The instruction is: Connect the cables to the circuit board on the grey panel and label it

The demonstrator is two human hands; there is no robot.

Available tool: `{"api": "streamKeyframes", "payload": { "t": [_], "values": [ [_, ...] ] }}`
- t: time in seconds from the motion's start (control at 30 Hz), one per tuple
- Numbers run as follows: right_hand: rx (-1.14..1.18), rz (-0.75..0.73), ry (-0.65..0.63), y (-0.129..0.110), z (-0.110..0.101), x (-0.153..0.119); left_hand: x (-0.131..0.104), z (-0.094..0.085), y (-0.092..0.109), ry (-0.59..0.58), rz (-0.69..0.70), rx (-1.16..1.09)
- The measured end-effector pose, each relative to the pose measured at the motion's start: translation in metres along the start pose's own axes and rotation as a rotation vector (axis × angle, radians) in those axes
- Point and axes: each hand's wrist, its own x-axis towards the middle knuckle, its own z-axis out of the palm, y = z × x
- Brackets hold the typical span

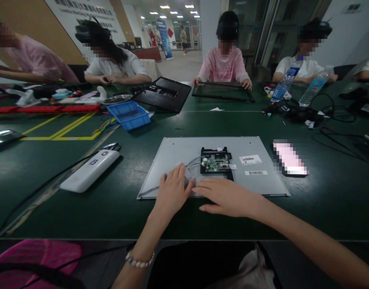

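Observation:
A flat grey metal panel lies on the green table. On it sits a black frame with a green circuit board, with grey cables running left from it. My left hand rests over the panel's lower left part, on a small silvery piece beside the cables; its fingers are extended and slightly spread. My right hand lies palm down at the panel's near edge, fingers stretched toward the left hand, thumb apart. Two white labels are stuck on the panel's right side.
A white power bank with a cable lies left, a phone right. Beyond are a blue tray, a black casing, bottles and tangled cables. Across the table, a person holds a black frame.

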Motion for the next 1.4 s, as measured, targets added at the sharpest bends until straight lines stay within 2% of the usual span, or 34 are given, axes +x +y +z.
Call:
{"api": "streamKeyframes", "payload": {
  "t": [0.1, 0.2, 0.3, 0.4, 0.6, 0.73, 0.8, 0.93, 0.97, 1.03, 1.17, 1.27, 1.4],
  "values": [
    [0.023, 0.16, 0.098, 0.021, -0.027, -0.018, 0.002, 0.001, 0.0, 0.001, -0.004, -0.022],
    [-0.009, 0.361, 0.233, 0.056, -0.038, -0.036, 0.003, 0.001, 0.0, 0.02, 0.0, -0.056],
    [0.042, 0.505, 0.3, 0.09, -0.031, -0.05, 0.002, -0.002, 0.001, 0.068, 0.023, -0.073],
    [0.149, 0.577, 0.363, 0.109, -0.016, -0.056, -0.001, -0.009, 0.005, 0.103, 0.056, -0.066],
    [0.216, 0.535, 0.308, 0.111, -0.006, -0.057, 0.006, -0.021, 0.009, 0.018, 0.119, 0.03],
    [0.249, 0.571, 0.326, 0.113, -0.003, -0.054, 0.013, -0.025, 0.005, -0.014, 0.163, 0.063],
    [0.318, 0.605, 0.339, 0.114, -0.002, -0.054, 0.015, -0.029, -0.001, 0.042, 0.16, 0.055],
    [0.329, 0.7, 0.438, 0.118, -0.006, -0.062, 0.017, -0.037, -0.018, 0.271, 0.071, -0.011],
    [0.278, 0.737, 0.473, 0.12, -0.009, -0.065, 0.017, -0.037, -0.023, 0.303, 0.044, -0.028],
    [0.154, 0.815, 0.506, 0.124, -0.013, -0.073, 0.018, -0.031, -0.033, 0.296, 0.002, -0.058],
    [-0.039, 0.892, 0.46, 0.135, -0.014, -0.086, 0.019, -0.01, -0.049, 0.132, -0.036, -0.151],
    [-0.114, 0.853, 0.477, 0.14, -0.012, -0.087, 0.018, -0.001, -0.052, 0.094, -0.044, -0.198],
    [-0.114, 0.721, 0.477, 0.134, -0.017, -0.07, 0.015, -0.004, -0.047, 0.143, -0.058, -0.206]
  ]
}}
